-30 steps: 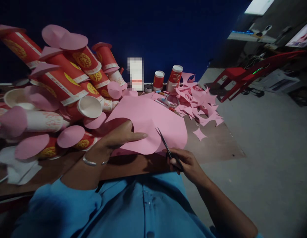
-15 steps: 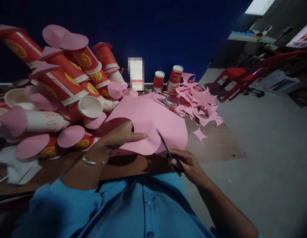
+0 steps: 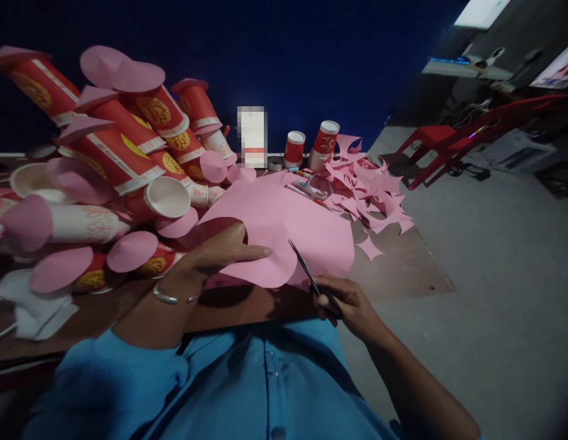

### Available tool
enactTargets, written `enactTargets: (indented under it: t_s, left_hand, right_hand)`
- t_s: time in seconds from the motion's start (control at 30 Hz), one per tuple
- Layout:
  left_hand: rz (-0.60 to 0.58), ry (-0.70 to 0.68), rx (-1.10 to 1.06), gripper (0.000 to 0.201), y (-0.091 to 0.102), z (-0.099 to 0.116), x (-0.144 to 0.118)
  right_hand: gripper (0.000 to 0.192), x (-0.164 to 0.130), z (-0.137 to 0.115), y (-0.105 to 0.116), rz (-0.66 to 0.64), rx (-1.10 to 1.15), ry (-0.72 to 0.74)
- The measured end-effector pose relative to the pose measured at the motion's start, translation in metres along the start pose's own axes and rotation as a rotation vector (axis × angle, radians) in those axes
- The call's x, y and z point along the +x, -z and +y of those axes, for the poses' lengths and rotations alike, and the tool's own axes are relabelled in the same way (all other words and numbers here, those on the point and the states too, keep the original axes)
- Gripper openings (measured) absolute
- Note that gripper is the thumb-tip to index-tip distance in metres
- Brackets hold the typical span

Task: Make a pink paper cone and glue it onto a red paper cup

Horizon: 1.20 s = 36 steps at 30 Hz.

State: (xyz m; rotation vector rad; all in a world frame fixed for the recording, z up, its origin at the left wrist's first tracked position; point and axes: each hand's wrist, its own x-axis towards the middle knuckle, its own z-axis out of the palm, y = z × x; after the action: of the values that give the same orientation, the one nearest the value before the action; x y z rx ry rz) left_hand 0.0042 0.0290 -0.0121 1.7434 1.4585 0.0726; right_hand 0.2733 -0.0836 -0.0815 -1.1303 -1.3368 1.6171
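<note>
A large pink paper sheet (image 3: 275, 211) is in front of me, its near edge cut in a curve. My left hand (image 3: 226, 247) grips it from the left, thumb on top and pointing right; the other fingers are mostly hidden under the paper. Dark-handled scissors (image 3: 311, 276) are in my right hand (image 3: 341, 299), which is closed round the handles. Their blades point up and left, by the curved cut edge near the middle of the sheet. To the right of the cut, a flap of the same sheet hangs out over the table.
Red and white paper cups (image 3: 128, 162) with pink cone tops pile up at left. Pink offcuts (image 3: 366, 186) lie at right, behind a small scrap (image 3: 371, 249). Two red cups (image 3: 294, 148) and a tape roll (image 3: 320, 187) stand at the back. A red chair (image 3: 437, 140) is beyond the table.
The right part of the pink sheet has shifted slightly to the right. Both hands and the scissors are almost where they were.
</note>
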Motion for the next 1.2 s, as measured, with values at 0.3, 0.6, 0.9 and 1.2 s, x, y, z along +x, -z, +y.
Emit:
enactTargets:
  t_s: [0.3, 0.6, 0.9, 1.2]
  left_hand:
    - [-0.007, -0.05, -0.053, 0.061, 0.0005, -0.0042, 0.0012]
    - [0.012, -0.048, -0.06, 0.057, -0.0002, -0.0057, 0.0018]
    - [0.011, -0.025, 0.0, 0.062, 0.0022, -0.0037, 0.001]
    - [0.035, -0.029, 0.039, 0.066, 0.0025, -0.0069, 0.0024]
  right_hand:
    - [0.04, -0.0012, -0.0002, 0.0012, -0.017, 0.018, -0.01]
    - [0.041, -0.001, 0.0016, 0.0026, -0.024, 0.038, -0.029]
    - [0.037, -0.0014, 0.0043, 0.0051, -0.039, 0.098, -0.044]
    - [0.042, -0.0025, 0.0054, 0.0074, -0.034, 0.071, -0.074]
